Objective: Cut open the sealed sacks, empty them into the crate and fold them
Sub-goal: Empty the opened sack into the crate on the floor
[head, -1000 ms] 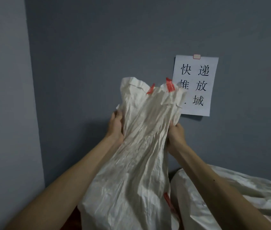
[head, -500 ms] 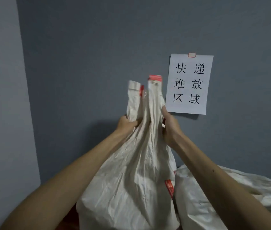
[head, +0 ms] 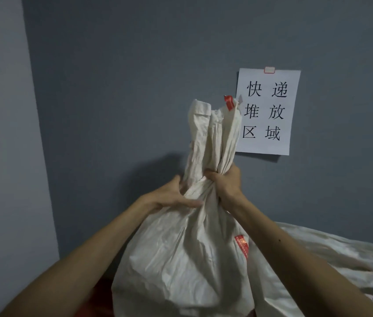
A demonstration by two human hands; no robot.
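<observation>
Sagged full in front, nearest, base out of frame — white sack [head: 181,259], crumpled woven skin, red tape [head: 241,245] down one side. Looked soft, limp, fairly heavy; likely slippery on the flat cloth. Gripped at the gathered neck: left hand [head: 171,197] wrapped round from below, right hand [head: 224,181] fisted just above — the best hold. Lay beyond, rightward, a second sack [head: 329,252]; farthest, a paper notice [head: 265,110] on the wall [head: 135,88].

The held sack [head: 181,259] stands before the wall [head: 135,65], left of another sack [head: 329,259], below the sign [head: 267,110].
</observation>
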